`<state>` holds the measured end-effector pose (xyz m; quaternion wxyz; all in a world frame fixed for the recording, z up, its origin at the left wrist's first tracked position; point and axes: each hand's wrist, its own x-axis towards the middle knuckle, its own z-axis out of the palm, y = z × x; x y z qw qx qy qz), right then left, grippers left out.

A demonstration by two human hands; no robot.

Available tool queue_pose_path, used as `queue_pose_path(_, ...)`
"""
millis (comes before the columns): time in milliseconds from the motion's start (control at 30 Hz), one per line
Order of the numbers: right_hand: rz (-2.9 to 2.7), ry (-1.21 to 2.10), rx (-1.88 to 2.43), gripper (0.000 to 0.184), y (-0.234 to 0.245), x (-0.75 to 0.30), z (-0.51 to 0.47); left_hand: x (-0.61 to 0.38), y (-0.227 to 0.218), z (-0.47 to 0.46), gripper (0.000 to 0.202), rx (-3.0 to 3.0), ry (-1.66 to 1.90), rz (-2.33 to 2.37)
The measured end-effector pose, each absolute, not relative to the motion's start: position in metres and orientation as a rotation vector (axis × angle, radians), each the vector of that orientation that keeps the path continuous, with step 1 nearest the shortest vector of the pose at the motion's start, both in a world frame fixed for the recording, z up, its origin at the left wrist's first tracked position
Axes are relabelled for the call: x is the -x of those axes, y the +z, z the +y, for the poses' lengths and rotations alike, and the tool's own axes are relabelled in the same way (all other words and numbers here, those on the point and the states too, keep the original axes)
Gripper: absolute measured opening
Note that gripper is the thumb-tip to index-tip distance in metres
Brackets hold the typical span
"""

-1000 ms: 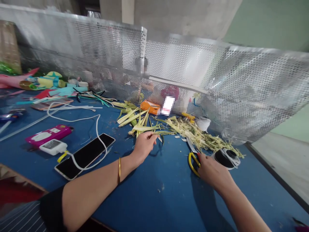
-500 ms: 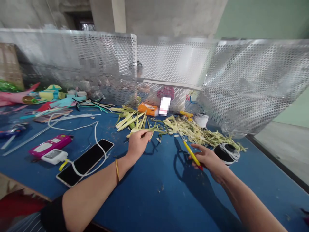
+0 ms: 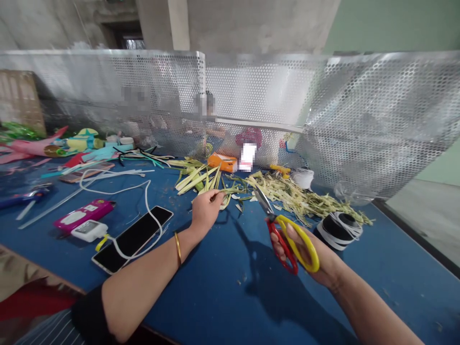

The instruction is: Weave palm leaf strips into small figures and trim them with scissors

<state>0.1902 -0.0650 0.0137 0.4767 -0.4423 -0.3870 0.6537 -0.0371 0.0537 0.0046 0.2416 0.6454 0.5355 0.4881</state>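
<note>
My left hand [image 3: 204, 210] is closed in a pinch on a green leaf strip [image 3: 230, 191] at the edge of a heap of pale yellow-green leaf strips [image 3: 201, 178] on the blue table [image 3: 223, 292]. My right hand [image 3: 309, 254] grips a pair of scissors [image 3: 287, 237] with one red and one yellow handle loop, raised above the table, blades pointing up and left toward the strip. A pile of shredded leaf trimmings [image 3: 302, 199] lies just beyond the scissors.
A black spool with white cord [image 3: 338, 227] sits right of the scissors. A phone [image 3: 132, 237] on a white cable, a white charger [image 3: 88, 230] and a magenta device [image 3: 84, 214] lie left. An orange box [image 3: 223, 162] and a perforated metal screen [image 3: 251, 105] stand behind.
My right hand has picked the scissors up off the table, slipped fingers into the loops and lifted them toward the leaf strip. My left hand stays pinched on the strip.
</note>
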Motion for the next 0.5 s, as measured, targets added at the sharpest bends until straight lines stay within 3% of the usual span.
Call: queue_pose_path(500,-1.190,1.441,1.301,0.048,0.022,-0.179,-0.069,0.029,0.002,0.044,0.022,-1.980,1.288,1.369)
